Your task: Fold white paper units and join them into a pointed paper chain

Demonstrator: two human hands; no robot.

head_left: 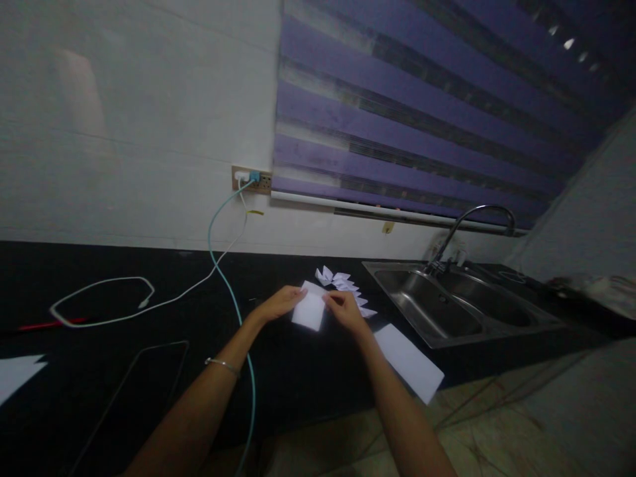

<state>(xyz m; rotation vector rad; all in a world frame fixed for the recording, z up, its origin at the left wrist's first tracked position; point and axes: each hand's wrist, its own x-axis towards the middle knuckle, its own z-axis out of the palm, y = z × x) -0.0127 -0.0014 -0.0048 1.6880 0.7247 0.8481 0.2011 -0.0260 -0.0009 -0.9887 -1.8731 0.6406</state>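
Between my two hands is a small white sheet of paper, held above the black countertop. My left hand grips its upper left edge, thumb on the face of the paper. At the upper right edge, my right hand pinches the sheet between thumb and fingers. Just beyond the right hand lie several folded white paper pieces in a row, with another folded piece at the row's far end. A larger white paper rests on the counter to the right of my right forearm.
A steel sink with a curved faucet is set into the counter at right. A teal cable and a white cable run from the wall socket. More white paper lies far left, near a red object.
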